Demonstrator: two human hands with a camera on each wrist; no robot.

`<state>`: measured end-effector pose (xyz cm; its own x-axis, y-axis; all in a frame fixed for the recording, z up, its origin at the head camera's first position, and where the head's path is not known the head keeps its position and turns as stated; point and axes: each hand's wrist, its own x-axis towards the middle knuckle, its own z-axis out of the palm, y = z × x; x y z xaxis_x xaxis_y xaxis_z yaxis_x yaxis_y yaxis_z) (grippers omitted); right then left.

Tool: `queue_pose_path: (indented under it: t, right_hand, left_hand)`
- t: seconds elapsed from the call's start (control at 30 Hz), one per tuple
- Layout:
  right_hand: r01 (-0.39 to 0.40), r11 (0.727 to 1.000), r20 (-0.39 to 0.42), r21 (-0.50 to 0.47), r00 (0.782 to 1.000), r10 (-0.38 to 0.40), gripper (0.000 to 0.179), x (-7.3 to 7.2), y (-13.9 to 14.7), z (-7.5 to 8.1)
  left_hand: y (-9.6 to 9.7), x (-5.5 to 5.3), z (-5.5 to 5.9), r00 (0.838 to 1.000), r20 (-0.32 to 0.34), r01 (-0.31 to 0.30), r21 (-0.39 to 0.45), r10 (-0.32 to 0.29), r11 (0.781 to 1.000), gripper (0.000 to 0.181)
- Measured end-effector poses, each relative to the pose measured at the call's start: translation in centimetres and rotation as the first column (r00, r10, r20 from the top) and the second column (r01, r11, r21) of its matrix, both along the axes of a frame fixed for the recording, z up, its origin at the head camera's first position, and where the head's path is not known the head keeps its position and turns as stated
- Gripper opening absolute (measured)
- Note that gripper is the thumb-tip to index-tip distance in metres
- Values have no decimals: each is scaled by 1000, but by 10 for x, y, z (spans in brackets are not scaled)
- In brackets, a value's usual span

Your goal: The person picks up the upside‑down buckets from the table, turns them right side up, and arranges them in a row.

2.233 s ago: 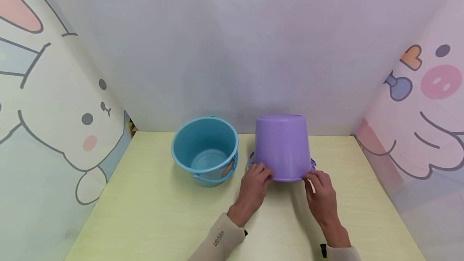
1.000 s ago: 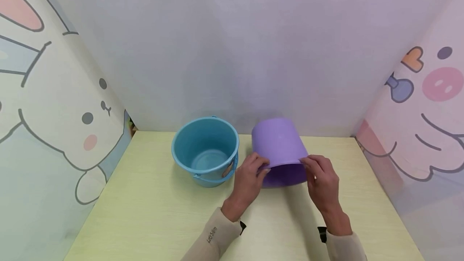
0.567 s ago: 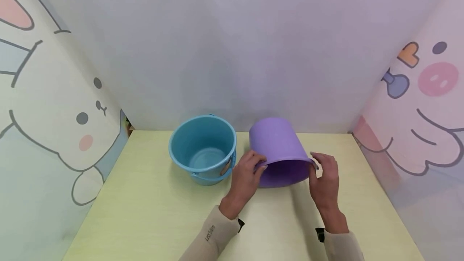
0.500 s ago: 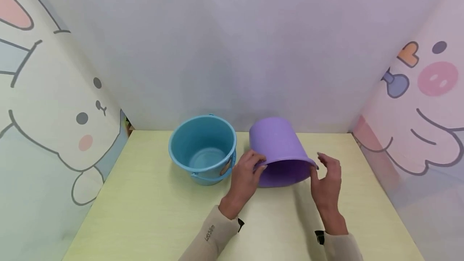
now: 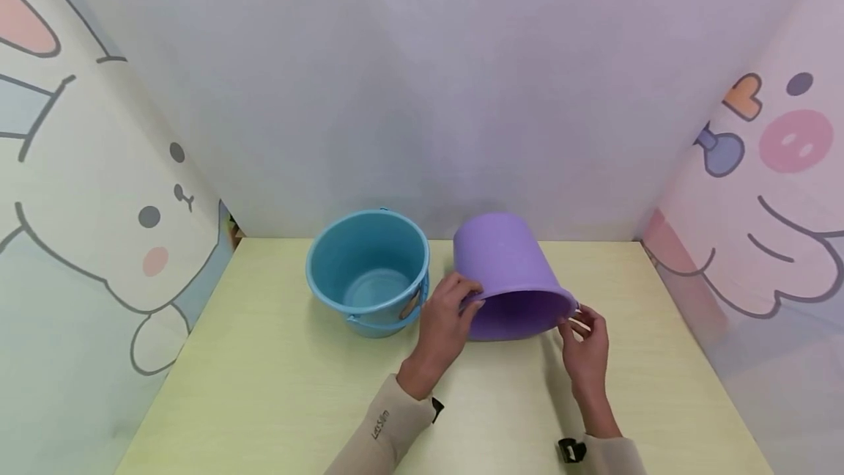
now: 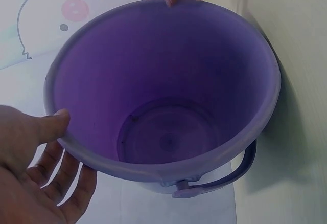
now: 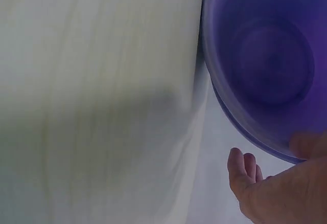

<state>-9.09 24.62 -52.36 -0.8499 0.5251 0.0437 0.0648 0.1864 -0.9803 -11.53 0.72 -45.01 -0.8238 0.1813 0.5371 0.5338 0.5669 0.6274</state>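
A purple bucket [image 5: 502,255] lies tipped on its side on the table, its mouth facing the person. My left hand [image 5: 443,325] pinches the rim at its left, thumb inside and fingers outside, as the left wrist view shows. At the opposite side, my right hand [image 5: 585,350] holds the rim with its thumb over the inner edge and its fingers curved outside. In the left wrist view the bucket's handle [image 6: 225,180] hangs by the rim, and the inside is bare. Left of it stands an upright blue bucket [image 5: 359,262], handle folded down along its front.
The pale wooden table [image 5: 264,387] ends at a plain light back wall [image 5: 422,94]. Cartoon-printed side panels, a rabbit [image 5: 119,189] at left and a pig [image 5: 758,226] at right, enclose it.
The purple bucket has tipped from bottom-up to mouth toward the person. The right hand first lifted its fingers off the rim, then moved lower along the right side. The blue bucket stays put.
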Motion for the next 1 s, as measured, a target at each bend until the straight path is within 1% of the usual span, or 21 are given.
queue_pose_path:
  t: [0.17,0.3,0.4,0.73,0.87,1.0]
  right_hand:
    - [-10,991,50,-135,999,16,46,-2,-3,-4]
    - [-27,974,35,-224,999,36,37,-3,-6,-6]
    - [-41,964,16,-263,999,47,30,-3,-9,-7]
    - [-60,942,-20,-330,998,56,26,-4,-9,-8]
    - [-58,942,-42,-331,998,47,25,-3,-8,-5]
    - [-52,949,-56,-312,998,36,24,-3,-6,-1]
  left_hand:
    - [0,0,0,1000,13,1,-1,-1,1000,16]
    - [-1,0,-1,1000,19,-3,-2,3,1000,17]
    - [-1,0,-1,1000,18,-3,3,3,1000,18]
    - [-2,-1,-1,1000,11,-2,15,2,1000,17]
    - [-3,-2,-1,1000,9,0,25,0,1000,16]
    - [-3,-2,-1,1000,8,6,45,-6,999,16]
